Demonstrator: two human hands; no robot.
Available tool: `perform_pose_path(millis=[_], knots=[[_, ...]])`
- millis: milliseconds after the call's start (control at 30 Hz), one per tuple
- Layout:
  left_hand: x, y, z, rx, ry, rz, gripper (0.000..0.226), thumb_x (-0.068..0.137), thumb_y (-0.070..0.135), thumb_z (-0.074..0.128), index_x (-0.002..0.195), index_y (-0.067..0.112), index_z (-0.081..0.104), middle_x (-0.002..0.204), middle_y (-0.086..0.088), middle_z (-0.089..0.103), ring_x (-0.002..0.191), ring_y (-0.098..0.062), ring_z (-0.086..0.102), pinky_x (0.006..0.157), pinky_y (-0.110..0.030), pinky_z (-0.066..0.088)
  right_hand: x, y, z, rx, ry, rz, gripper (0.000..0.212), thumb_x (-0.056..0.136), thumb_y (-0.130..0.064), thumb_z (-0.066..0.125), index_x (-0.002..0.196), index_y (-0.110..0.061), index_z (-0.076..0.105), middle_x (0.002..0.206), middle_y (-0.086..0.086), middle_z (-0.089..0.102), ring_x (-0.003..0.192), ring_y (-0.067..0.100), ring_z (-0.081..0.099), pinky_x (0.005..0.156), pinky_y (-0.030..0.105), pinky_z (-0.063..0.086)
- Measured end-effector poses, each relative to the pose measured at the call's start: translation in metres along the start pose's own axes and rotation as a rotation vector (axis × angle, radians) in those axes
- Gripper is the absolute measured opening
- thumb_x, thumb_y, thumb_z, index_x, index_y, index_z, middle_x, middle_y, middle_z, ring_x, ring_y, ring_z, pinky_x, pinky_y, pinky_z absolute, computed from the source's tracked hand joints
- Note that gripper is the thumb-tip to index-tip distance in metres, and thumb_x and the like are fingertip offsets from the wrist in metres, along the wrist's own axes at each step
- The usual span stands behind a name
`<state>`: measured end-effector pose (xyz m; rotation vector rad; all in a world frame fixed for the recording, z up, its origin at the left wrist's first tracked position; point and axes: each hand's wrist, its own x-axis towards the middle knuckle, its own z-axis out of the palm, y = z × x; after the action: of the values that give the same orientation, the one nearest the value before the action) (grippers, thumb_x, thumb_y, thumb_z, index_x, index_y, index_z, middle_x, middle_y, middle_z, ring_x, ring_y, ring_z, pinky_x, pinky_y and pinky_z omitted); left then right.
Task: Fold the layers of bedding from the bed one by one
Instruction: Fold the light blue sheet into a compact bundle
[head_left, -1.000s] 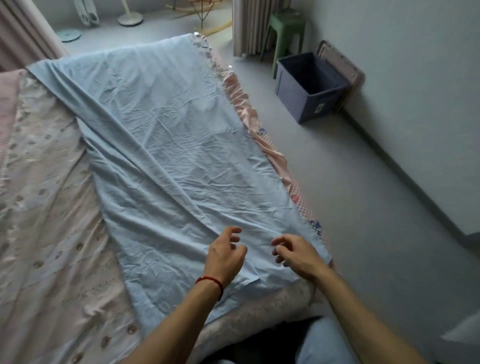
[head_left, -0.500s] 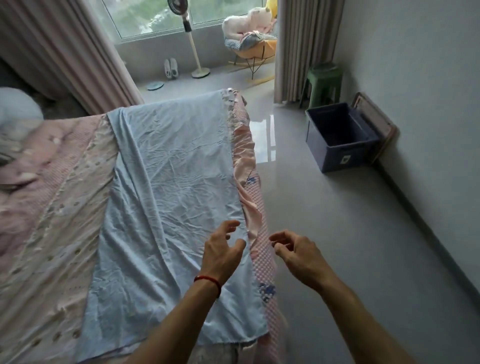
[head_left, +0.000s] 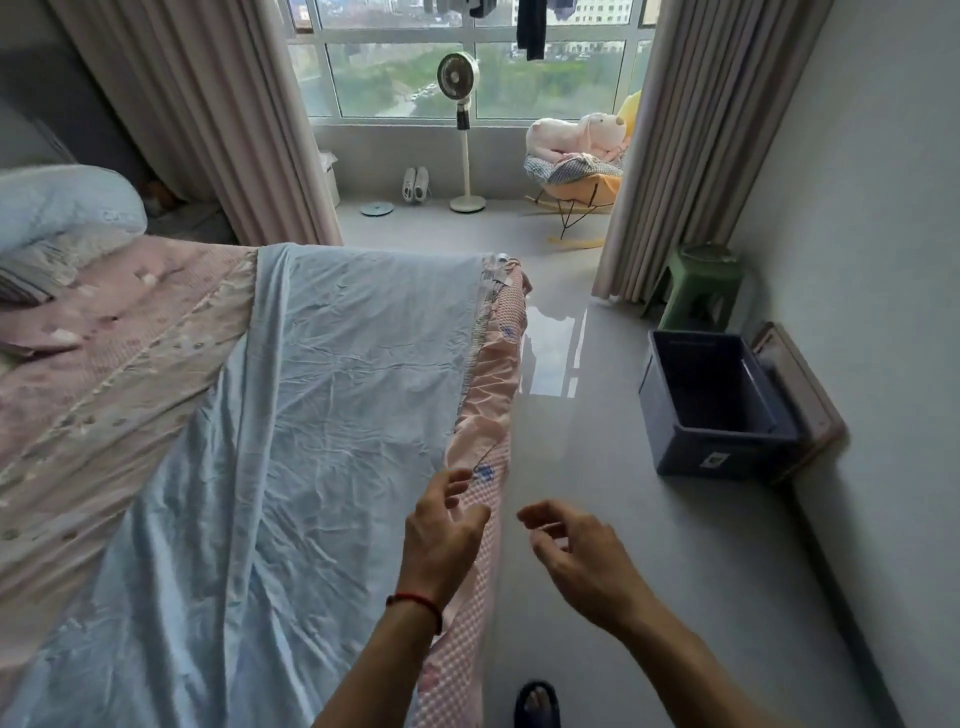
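A bedroom in a home: a wide bed (head_left: 130, 364) carries a crumpled pale blue sheet (head_left: 322, 415) over pink patterned bedding (head_left: 104, 353). Long beige curtains (head_left: 208, 114) frame a large window (head_left: 467, 57), with a white pedestal fan (head_left: 460, 130), white shoes (head_left: 415, 184) and a plush toy (head_left: 576, 135) on a rocking chair (head_left: 576, 192) beyond the bed's far edge.

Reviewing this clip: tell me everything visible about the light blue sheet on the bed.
The light blue sheet is thin, creased fabric lying flat along the bed's window-side half, folded over so a long doubled edge runs down its left side. It overlies pink patterned bedding, whose checked border hangs past its right edge. The left hand hovers at that edge; contact is unclear.
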<state>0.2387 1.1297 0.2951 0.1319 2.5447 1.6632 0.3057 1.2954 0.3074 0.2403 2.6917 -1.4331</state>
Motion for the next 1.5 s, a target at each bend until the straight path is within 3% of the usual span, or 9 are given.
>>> perform_pose_path(millis=[200,433,500,633,867,1167,1267,1400,1500], knots=[[0.147,0.039,0.092,-0.024,-0.049,0.011,0.042,0.086,0.020,0.072,0.126,0.024,0.061,0.121,0.006,0.064,0.109,-0.012,0.062,0.091,-0.028,0.056,0.137,0.044,-0.099,-0.112,-0.037,0.088,0.028,0.103,-0.022,0.056,0.130,-0.025,0.061,0.124,-0.012,0.061,0.112,0.005,0.061,0.093,0.022,0.054],[0.329,0.085,0.147,0.054,0.048,0.011,0.029,0.090,0.021,0.068,0.119,0.020,0.062,0.101,0.004,0.068,0.083,0.003,0.062,0.066,-0.006,0.049,0.324,0.070,-0.161,0.160,0.024,0.102,0.026,0.103,-0.022,0.058,0.128,-0.022,0.063,0.124,-0.008,0.065,0.112,0.009,0.063,0.081,0.017,0.054],[0.382,0.094,0.164,0.093,0.074,0.026,0.028,0.089,0.022,0.068,0.116,0.020,0.062,0.101,0.003,0.069,0.084,0.000,0.064,0.068,-0.010,0.052,0.387,0.075,-0.178,0.260,0.022,0.121,0.023,0.104,-0.024,0.057,0.125,-0.021,0.064,0.121,-0.005,0.068,0.108,0.012,0.067,0.088,0.026,0.058],[0.494,0.111,0.199,0.209,0.088,-0.005,0.030,0.089,0.024,0.069,0.118,0.020,0.061,0.100,0.002,0.069,0.086,-0.011,0.069,0.075,-0.023,0.058,0.503,0.092,-0.228,0.364,-0.081,0.084,0.017,0.105,-0.021,0.054,0.116,-0.018,0.066,0.105,0.002,0.073,0.089,0.013,0.073,0.077,0.026,0.060],[0.641,0.150,0.230,0.278,0.137,-0.224,0.034,0.089,0.019,0.068,0.121,0.016,0.060,0.103,0.000,0.065,0.091,-0.018,0.067,0.083,-0.029,0.055,0.699,0.115,-0.309,0.225,-0.312,0.162,0.021,0.103,-0.010,0.051,0.111,-0.013,0.070,0.097,0.007,0.075,0.086,0.022,0.073,0.075,0.031,0.061],[0.859,0.094,0.245,0.212,0.267,-0.411,0.027,0.091,0.019,0.067,0.117,0.015,0.062,0.106,-0.005,0.066,0.094,-0.022,0.064,0.080,-0.031,0.053,0.953,0.108,-0.308,0.068,-0.462,0.084,0.023,0.097,-0.009,0.054,0.108,-0.013,0.074,0.094,0.005,0.077,0.083,0.020,0.074,0.078,0.040,0.061],[0.951,0.068,0.257,0.171,0.197,-0.485,0.028,0.092,0.020,0.065,0.119,0.014,0.061,0.110,-0.007,0.066,0.099,-0.025,0.064,0.083,-0.033,0.053,1.040,0.117,-0.305,-0.016,-0.500,0.152,0.021,0.098,-0.014,0.055,0.111,-0.013,0.072,0.100,0.003,0.075,0.086,0.018,0.073,0.081,0.038,0.062],[1.057,0.048,0.268,0.196,0.091,-0.538,0.034,0.093,0.024,0.066,0.125,0.014,0.060,0.120,-0.007,0.064,0.108,-0.026,0.062,0.088,-0.030,0.049,1.148,0.119,-0.308,-0.043,-0.550,0.181,0.024,0.097,-0.011,0.054,0.089,-0.027,0.070,0.096,-0.001,0.075,0.090,0.021,0.071,0.082,0.037,0.059],[1.124,0.040,0.269,0.243,0.041,-0.575,0.038,0.093,0.023,0.063,0.130,0.016,0.058,0.129,-0.008,0.063,0.117,-0.027,0.059,0.096,-0.032,0.047,1.226,0.126,-0.299,-0.003,-0.542,0.260,0.023,0.095,-0.008,0.052,0.094,-0.018,0.073,0.099,0.010,0.076,0.089,0.026,0.072,0.078,0.042,0.058]])
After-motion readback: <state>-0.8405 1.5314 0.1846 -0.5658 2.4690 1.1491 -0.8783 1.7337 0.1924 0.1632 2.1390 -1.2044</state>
